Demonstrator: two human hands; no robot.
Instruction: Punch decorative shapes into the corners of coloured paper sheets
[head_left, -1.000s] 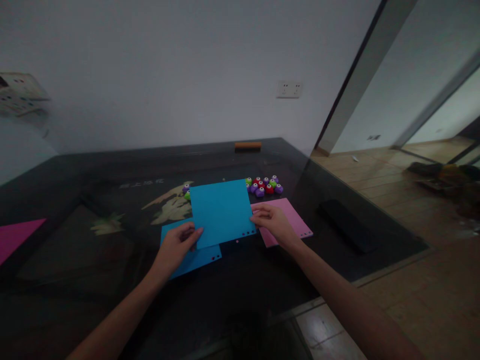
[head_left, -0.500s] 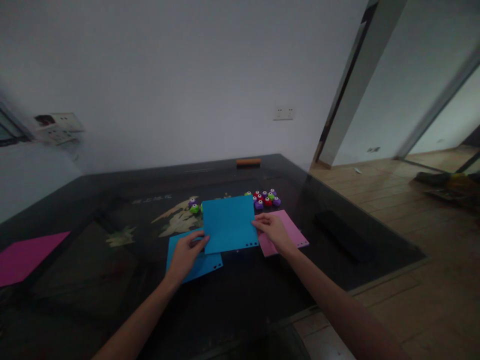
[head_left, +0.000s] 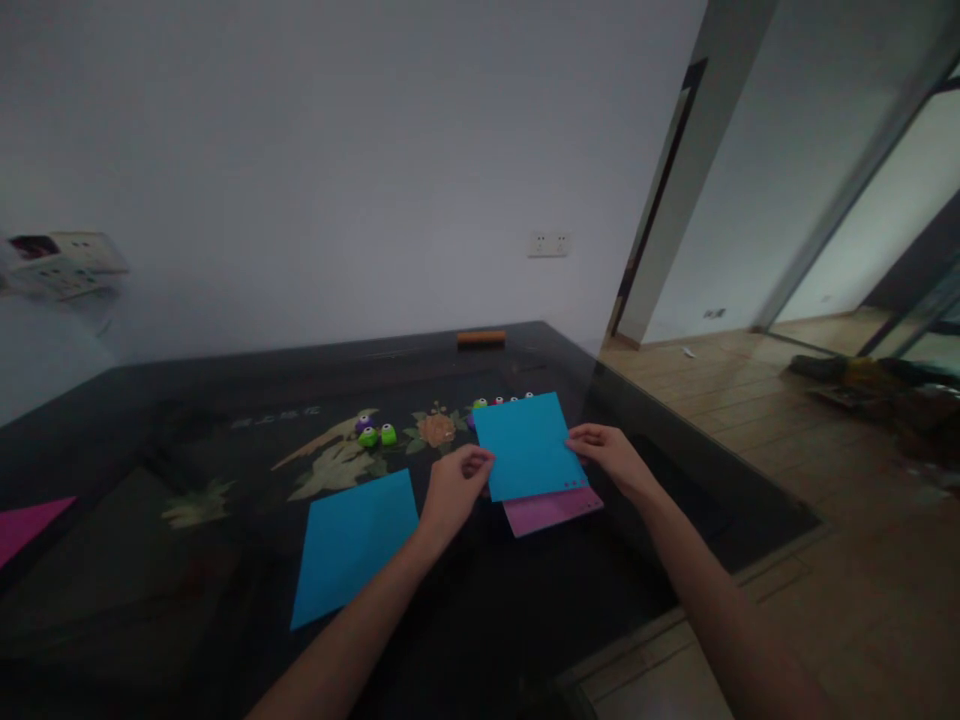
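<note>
Note a held blue sheet [head_left: 525, 450] raised between both hands, covering most of a pink sheet [head_left: 551, 512] in the head view. Cannot confirm contact between the two. Find small dark spots near the lower right corner of the held piece. See the left grip [head_left: 454, 485] pinching its left edge between thumb and fingers, and the right grip [head_left: 615, 460] pinching its right edge likewise. Record a second blue sheet [head_left: 360, 540] flat on the dark tabletop [head_left: 465, 620], left of the pink one, partly covered by the left forearm. Log three small eyed toys [head_left: 368, 437], one purple and two green, beyond it, left of a printed rose [head_left: 436, 428]. Note further toys [head_left: 480, 404] mostly hidden behind the held piece. Observe a brown cylinder [head_left: 481, 338] near the far edge, a magenta sheet [head_left: 30, 525] at far left, and a wall socket [head_left: 549, 244] above.
</note>
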